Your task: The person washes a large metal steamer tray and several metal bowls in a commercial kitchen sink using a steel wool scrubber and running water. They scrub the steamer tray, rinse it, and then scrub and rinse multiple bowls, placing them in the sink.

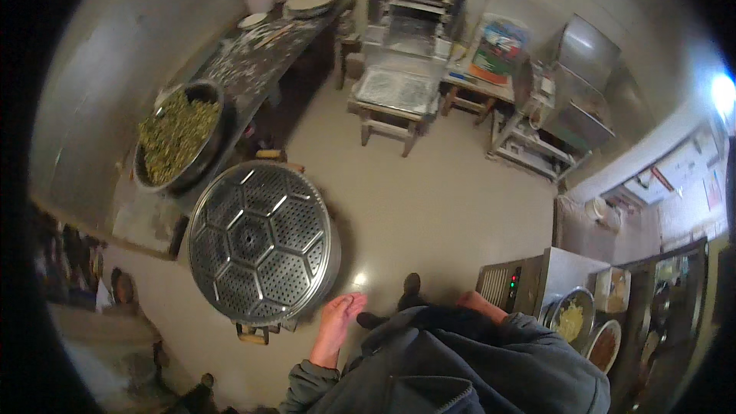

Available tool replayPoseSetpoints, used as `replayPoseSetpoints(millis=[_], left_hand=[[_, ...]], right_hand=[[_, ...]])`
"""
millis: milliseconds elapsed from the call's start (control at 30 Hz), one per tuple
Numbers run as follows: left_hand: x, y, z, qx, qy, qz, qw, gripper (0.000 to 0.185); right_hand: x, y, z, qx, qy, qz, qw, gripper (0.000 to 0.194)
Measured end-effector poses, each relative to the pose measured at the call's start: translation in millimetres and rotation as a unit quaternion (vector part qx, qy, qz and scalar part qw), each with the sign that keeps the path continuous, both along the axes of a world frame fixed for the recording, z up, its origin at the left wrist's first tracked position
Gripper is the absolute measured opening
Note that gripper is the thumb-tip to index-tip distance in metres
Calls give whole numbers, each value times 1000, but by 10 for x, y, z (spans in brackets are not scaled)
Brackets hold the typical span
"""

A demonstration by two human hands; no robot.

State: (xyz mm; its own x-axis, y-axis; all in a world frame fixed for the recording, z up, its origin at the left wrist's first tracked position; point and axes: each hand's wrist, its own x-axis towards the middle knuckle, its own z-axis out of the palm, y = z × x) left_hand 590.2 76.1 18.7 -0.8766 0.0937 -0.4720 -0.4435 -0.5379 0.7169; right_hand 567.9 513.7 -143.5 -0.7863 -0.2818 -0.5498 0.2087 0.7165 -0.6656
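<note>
My left hand (341, 317) hangs low in the middle of the head view, holding nothing, its fingers partly curled. Just beyond it on the left stands a stack of round perforated metal steamer trays (259, 241) with wooden-gripped side handles; hand and rim look apart. On the right, beside my dark jacket, my right hand (477, 302) is partly hidden by my clothing, and its finger state is unclear. A large metal bowl (215, 152) of chopped green filling (175, 138) rests on the long worktable (253, 77), past the steamer.
A dough-rolling machine (417, 17) with a floured tray (397, 89) stands at the back. Beside it a small table (483, 87) bears a printed sack (499, 49). Lower right, a metal counter (566, 267) bears food bowls (572, 319). A metal-topped machine (586, 86) stands farther back.
</note>
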Motion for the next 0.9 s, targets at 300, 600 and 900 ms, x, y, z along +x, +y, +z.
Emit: replayPoseSetpoints(millis=[300,600,900], left_hand=[[-509,667,228,-9,-25,-93,995,29],[-1267,1343,391,-26,-37,-142,989,28],[-1975,2247,409,-43,-64,-226,971,27]], right_hand=[[-317,179,114,9,-29,-62,998,31],[-879,508,482,-65,72,-115,989,32],[-1230,1026,929,-80,30,-200,976,30]])
